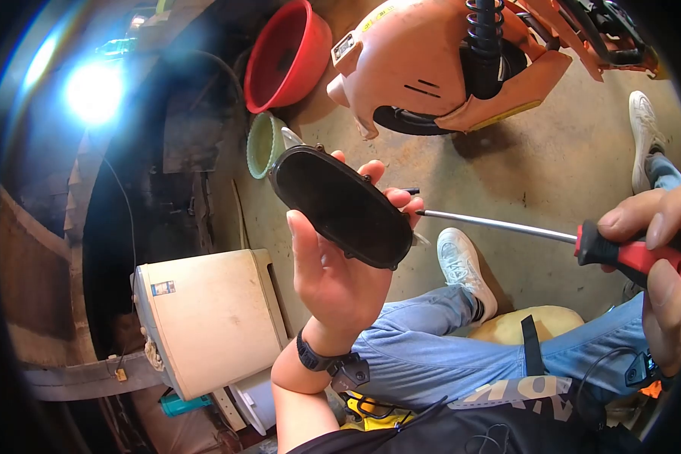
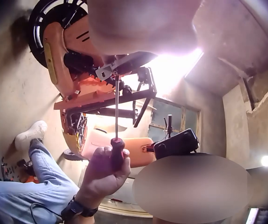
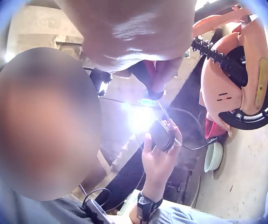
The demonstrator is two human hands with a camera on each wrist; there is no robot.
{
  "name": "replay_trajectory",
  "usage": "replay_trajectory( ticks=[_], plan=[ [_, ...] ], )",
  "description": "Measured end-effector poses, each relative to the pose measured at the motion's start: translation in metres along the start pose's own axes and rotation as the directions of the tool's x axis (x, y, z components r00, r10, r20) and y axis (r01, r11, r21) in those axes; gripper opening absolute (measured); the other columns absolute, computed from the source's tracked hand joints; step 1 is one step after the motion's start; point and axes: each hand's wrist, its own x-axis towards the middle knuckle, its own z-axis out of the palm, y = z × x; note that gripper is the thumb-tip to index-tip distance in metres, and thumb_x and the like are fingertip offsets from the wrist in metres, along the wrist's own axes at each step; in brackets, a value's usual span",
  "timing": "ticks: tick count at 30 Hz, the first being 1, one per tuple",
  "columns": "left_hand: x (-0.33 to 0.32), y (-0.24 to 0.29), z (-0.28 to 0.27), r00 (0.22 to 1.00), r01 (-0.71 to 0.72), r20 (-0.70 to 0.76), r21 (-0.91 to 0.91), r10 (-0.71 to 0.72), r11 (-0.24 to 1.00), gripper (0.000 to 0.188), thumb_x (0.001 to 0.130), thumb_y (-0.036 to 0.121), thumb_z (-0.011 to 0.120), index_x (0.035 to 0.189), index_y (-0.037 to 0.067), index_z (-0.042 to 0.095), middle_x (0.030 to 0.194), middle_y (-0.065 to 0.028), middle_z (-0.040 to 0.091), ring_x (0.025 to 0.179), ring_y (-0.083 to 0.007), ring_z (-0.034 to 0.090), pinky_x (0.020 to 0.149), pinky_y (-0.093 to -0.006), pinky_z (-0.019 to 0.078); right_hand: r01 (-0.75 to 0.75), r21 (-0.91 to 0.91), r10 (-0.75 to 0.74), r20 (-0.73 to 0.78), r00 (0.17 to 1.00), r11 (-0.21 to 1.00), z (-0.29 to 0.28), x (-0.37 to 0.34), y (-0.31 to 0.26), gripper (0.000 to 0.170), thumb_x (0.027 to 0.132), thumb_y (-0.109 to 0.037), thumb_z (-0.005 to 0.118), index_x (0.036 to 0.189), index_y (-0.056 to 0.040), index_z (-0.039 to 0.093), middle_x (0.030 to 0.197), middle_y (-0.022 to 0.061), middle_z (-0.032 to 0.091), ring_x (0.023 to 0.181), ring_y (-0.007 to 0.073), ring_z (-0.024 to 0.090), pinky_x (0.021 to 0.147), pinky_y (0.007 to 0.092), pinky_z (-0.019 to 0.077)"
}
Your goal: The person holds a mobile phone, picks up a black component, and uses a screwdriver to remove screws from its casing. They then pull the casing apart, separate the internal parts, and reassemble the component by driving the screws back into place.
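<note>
My left hand (image 1: pixel 344 284) grips a flat black oval part (image 1: pixel 340 204) with small screw lugs round its edge, glossy face toward the head camera. Its thumb lies at the lower left edge, and the fingertips show past the upper right edge. A grey metal bracket (image 2: pixel 110 70) shows at the part in the left wrist view. My right hand (image 1: pixel 662 242) holds a red and black screwdriver (image 1: pixel 632 253), fingers and thumb round the handle. The long shaft points left, its tip right at the left fingertips beside the part.
An orange scooter (image 1: pixel 408 68) with a wheel and coil spring stands ahead. A red basin (image 1: pixel 321 53) and a pale green basket (image 1: pixel 256 144) stand left of it. A cream box (image 1: pixel 212 318) is at the left, near a bright lamp (image 1: pixel 94 91). A yellow seat (image 1: pixel 499 329) is under the legs.
</note>
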Motion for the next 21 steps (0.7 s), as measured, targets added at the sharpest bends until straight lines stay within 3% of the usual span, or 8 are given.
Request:
replay_trajectory(
  ticks=[1,10,13,17,19,21],
  plan=[
    [0.000,0.000,0.000,1.000,-0.007,0.017,0.022,0.007,1.000,0.071,0.102,0.058,0.038,0.155,0.012,0.025,0.149,-0.0175,0.041,0.124,-0.0350,0.055,0.111,-0.0560,0.0371,-0.178,-0.113,0.181,0.016,0.983,0.978,0.003,0.005,-0.030,0.030,0.093,-0.011,0.066,0.115,-0.0011,0.048,0.116,0.0289,0.065,0.107,0.0281,0.065,0.097,0.0366,0.0492],
    [-0.001,-0.002,0.000,0.998,-0.046,0.036,0.111,0.042,0.993,0.072,0.103,0.058,0.037,0.155,0.012,0.021,0.151,-0.0197,0.039,0.125,-0.0354,0.054,0.110,-0.0556,0.0373,-0.076,0.086,0.077,-0.017,0.997,0.993,0.003,-0.004,-0.003,0.031,0.093,-0.013,0.066,0.115,-0.0011,0.048,0.116,0.0291,0.065,0.107,0.0277,0.065,0.097,0.0361,0.0491],
    [-0.002,-0.004,-0.001,0.997,-0.056,0.063,0.135,0.048,0.989,0.072,0.103,0.058,0.036,0.156,0.012,0.020,0.151,-0.0199,0.039,0.125,-0.0356,0.054,0.110,-0.0555,0.0374,-0.068,0.018,0.067,0.058,0.996,0.998,-0.004,-0.003,-0.004,0.031,0.093,-0.014,0.067,0.115,-0.0010,0.048,0.116,0.0294,0.065,0.107,0.0278,0.065,0.097,0.0358,0.0490],
    [-0.001,-0.004,-0.002,0.994,-0.065,0.094,0.153,0.051,0.986,0.072,0.103,0.058,0.036,0.156,0.012,0.020,0.151,-0.0193,0.039,0.125,-0.0358,0.054,0.110,-0.0551,0.0376,-0.185,-0.098,0.190,0.044,0.981,0.978,0.005,0.004,-0.026,0.032,0.093,-0.015,0.067,0.115,-0.0013,0.048,0.116,0.0295,0.065,0.108,0.0282,0.065,0.096,0.0360,0.0489],
    [-0.001,-0.003,-0.002,0.994,-0.063,0.096,0.158,0.048,0.985,0.072,0.103,0.058,0.036,0.156,0.011,0.021,0.151,-0.0192,0.039,0.125,-0.0357,0.054,0.110,-0.0547,0.0377,-0.233,0.034,0.234,-0.042,0.971,0.972,0.009,0.003,-0.026,0.032,0.093,-0.015,0.068,0.114,-0.0018,0.048,0.116,0.0291,0.065,0.108,0.0284,0.065,0.096,0.0362,0.0488],
    [-0.001,-0.003,-0.003,0.994,-0.061,0.097,0.164,0.045,0.985,0.073,0.103,0.058,0.036,0.156,0.011,0.021,0.151,-0.0191,0.039,0.125,-0.0356,0.054,0.110,-0.0544,0.0378,-0.199,0.053,0.201,-0.040,0.979,0.979,0.007,-0.001,-0.014,0.033,0.092,-0.015,0.068,0.114,-0.0019,0.048,0.116,0.0288,0.065,0.108,0.0284,0.065,0.097,0.0363,0.0487]
  ],
)
